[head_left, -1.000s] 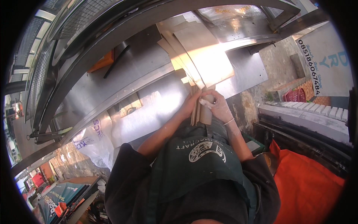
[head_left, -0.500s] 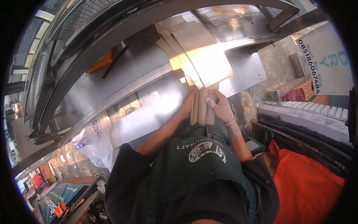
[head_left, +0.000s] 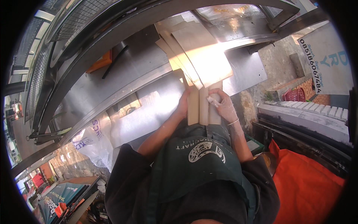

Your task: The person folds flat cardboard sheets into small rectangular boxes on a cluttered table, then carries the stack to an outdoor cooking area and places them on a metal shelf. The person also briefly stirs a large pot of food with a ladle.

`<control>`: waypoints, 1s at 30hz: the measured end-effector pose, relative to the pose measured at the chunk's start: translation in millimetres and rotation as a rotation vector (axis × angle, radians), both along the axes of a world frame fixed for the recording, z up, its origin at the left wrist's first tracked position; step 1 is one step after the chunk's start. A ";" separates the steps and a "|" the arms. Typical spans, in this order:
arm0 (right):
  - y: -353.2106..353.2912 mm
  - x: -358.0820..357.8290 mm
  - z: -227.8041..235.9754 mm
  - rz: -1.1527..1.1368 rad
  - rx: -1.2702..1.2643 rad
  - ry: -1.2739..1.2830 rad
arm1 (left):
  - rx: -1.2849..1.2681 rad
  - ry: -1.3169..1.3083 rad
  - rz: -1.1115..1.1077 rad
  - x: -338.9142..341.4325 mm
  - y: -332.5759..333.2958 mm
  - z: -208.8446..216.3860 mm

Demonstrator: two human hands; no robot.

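Between my hands, in front of the apron, is a piece of brown cardboard (head_left: 203,108) folded into long upright panels, with a raised strip down its middle. My left hand (head_left: 183,102) is closed on its left edge, its fingers partly hidden behind the panel. My right hand (head_left: 222,106), dusted with white, grips the right side, thumb and fingers bent over the panel. Just beyond the folded piece, a fanned stack of flat cardboard sheets (head_left: 199,48) lies on the metal worktop (head_left: 149,108), bright sunlight falling across it.
A metal frame bar (head_left: 123,30) arches over the far side. An orange object (head_left: 100,62) and a dark rod (head_left: 115,61) lie at the far left. A clear plastic bag (head_left: 95,142) hangs at the left edge. To the right are orange-red cloth (head_left: 305,183) and a red basket (head_left: 294,94).
The folded cardboard's side panels have spread wider and flatter. My left hand has shifted slightly left and my right hand slightly right with them.
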State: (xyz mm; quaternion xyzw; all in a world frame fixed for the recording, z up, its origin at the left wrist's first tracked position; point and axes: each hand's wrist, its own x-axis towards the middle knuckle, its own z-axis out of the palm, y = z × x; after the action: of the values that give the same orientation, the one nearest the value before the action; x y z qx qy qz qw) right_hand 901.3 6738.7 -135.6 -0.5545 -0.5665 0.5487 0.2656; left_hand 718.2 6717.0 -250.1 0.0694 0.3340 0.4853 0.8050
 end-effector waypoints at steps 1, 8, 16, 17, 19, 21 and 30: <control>-0.2 -0.3 0.3 -0.003 -0.010 0.010 | -0.011 -0.030 0.009 -3.0 -0.4 -0.5; -0.9 -5.2 8.1 0.020 -0.009 0.014 | -0.019 -0.055 0.100 -3.7 1.0 28.8; -3.2 -3.9 6.2 0.047 0.023 -0.013 | -0.018 -0.069 0.008 -4.8 -1.3 14.8; -3.6 -3.8 5.4 0.045 0.028 -0.004 | -0.004 -0.085 -0.007 -5.6 -1.5 13.4; -4.5 -4.3 3.8 0.041 0.040 0.015 | 0.030 -0.042 -0.046 -6.2 -3.7 10.9; -4.3 -5.7 1.0 0.034 0.066 0.037 | 0.068 0.089 -0.096 -3.9 -2.8 18.4; -9.5 -19.8 6.1 0.074 0.141 -0.141 | 0.179 0.622 -0.154 12.8 -3.7 39.6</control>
State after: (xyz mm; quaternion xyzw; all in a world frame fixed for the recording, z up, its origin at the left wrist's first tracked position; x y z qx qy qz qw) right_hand 881.5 6729.2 -129.5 -0.5503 -0.6412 0.4763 0.2430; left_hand 731.0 6713.2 -210.5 0.3101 0.5136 0.4060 0.6894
